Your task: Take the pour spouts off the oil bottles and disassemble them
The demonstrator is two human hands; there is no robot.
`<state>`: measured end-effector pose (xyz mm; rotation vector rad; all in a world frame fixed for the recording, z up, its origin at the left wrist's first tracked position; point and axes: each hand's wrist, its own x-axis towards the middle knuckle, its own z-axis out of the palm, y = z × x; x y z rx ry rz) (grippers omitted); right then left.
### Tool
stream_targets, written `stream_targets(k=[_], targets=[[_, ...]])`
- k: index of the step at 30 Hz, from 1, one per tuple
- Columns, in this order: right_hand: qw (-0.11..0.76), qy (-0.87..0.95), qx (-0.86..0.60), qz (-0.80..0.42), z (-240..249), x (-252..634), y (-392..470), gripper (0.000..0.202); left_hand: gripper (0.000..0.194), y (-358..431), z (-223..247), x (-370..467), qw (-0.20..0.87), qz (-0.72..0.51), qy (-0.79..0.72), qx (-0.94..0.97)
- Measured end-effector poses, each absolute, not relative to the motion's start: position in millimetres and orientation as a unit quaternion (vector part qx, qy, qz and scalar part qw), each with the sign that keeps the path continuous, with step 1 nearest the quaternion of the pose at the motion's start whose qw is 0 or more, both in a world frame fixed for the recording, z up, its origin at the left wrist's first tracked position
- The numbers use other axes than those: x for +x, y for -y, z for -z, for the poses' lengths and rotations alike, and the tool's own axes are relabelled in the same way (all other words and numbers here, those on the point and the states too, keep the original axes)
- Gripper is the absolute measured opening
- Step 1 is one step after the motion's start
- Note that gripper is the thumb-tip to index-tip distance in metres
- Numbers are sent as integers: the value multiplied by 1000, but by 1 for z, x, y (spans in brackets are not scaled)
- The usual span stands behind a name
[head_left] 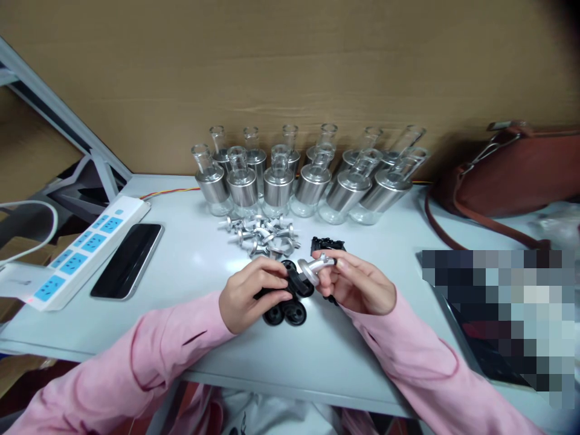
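Observation:
My left hand [254,294] is closed with its fingertips on a round black plastic cap [296,284]. Between the thumb and fingers of my right hand [362,281] is a silver metal pourer spout [312,267], its wide round base turned toward the black cap and close to it. I cannot tell whether the two parts touch. More black caps [294,313] lie on the table beneath my left hand. Behind my hands is a loose heap of silver pourer spouts [265,235]. Small black parts [327,243] are piled just beyond my right hand, which partly hides them.
Two rows of glass bottles with metal sleeves [278,184] stand along the cardboard back wall. On the left are a phone [127,261] and a power strip [86,254]. A brown handbag [512,172] is at the right, with a dark flat item [466,326], partly blurred out, in front.

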<state>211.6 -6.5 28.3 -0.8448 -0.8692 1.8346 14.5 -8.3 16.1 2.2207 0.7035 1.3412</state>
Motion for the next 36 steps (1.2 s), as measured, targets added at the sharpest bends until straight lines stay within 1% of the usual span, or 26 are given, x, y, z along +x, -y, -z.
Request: stream_targets(k=[7,18,21,24,27,30,36], targets=[[451,352,-353,-741,-29,212,7,22,7,9,-18,15,205,-488,-256,809],[445,343,-351,-749,-29,210,9,21,9,10,-19,15,210,-487,-244,812],[441,334,-335,-763,-30,209,10,21,16,10,-18,15,201,-487,-250,812],[421,326,-324,-782,-31,210,10,18,31,10,-15,14,180,-491,-269,809],[398,314,-312,-803,-32,210,10,18,44,9,-13,13,197,-446,-266,832],[380,303,-291,-824,-32,210,9,22,48,8,-12,14,234,-408,-233,851],[343,297,-238,-859,-22,210,7,22,50,8,-13,15,246,-421,-208,848]])
